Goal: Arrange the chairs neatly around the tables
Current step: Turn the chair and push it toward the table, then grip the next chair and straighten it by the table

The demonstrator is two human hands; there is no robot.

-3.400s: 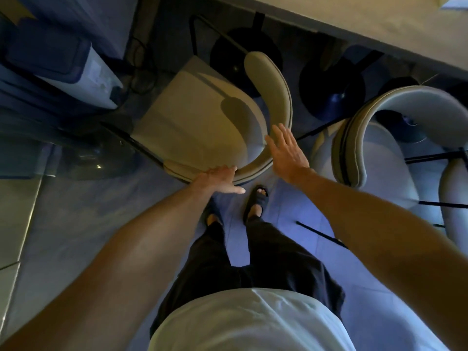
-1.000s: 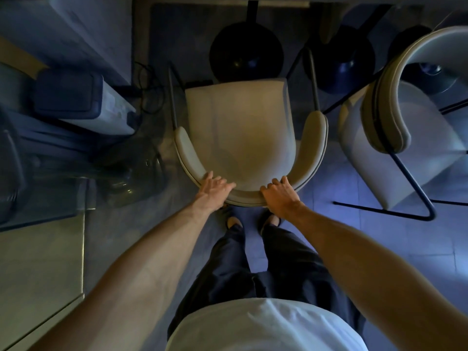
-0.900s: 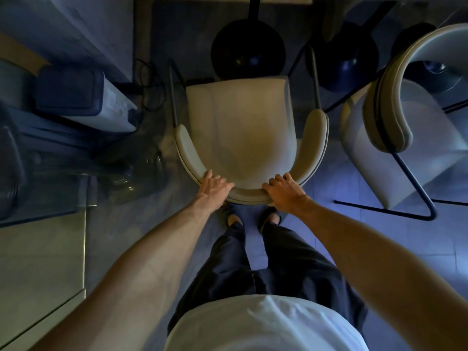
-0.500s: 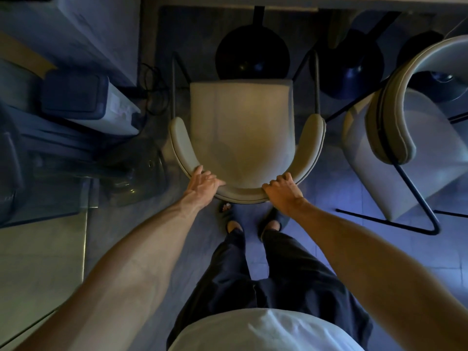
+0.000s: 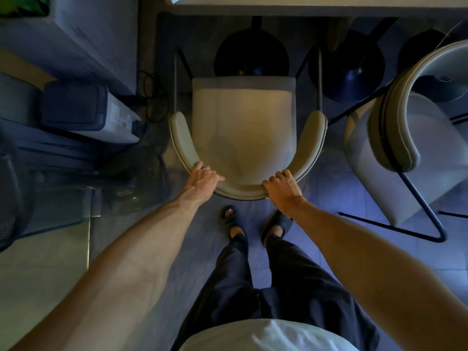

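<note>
- Nearest us, both hands are clamped on the back rim of the beige upholstered armchair with a curved wraparound backrest and thin black metal frame [image 5: 243, 127]. The left hand [image 5: 202, 178] wraps the rear-left curve, and the right hand [image 5: 283, 188] curls its fingers over the rear-right curve. They are apart, with the middle of the backrest bare between them.
- The armchair stands on the blue-grey tiled floor [image 5: 316, 224] straight ahead of our feet, its seat front facing the table.
- We judge the padding soft under the fingers and the frame stiff. The weight looks moderate, so it should slide rather than need lifting. The fabric should not slip.
- The best hold is where we have it, either side of the backrest's middle, so a push runs straight. Pushing one armrest would likely swing it.
- Left of the armchair, a clear rounded vessel [image 5: 136, 173] sits on the floor near the left armrest. It is probably fragile, and we cannot tell what it holds.
- Beyond it is a white plastic bin with a dark blue lid [image 5: 73, 105]. The lid is closed and the contents are hidden.
- To the right, a pale grey armchair on a black sled frame [image 5: 435, 148] stands at an angle.
- Farther off, a black round table base [image 5: 250, 51] lies just past the seat front, between the frame rails.
- Farthest is the pale table top [image 5: 304, 6]. We cannot tell whether the seat reaches under its near edge.
</note>
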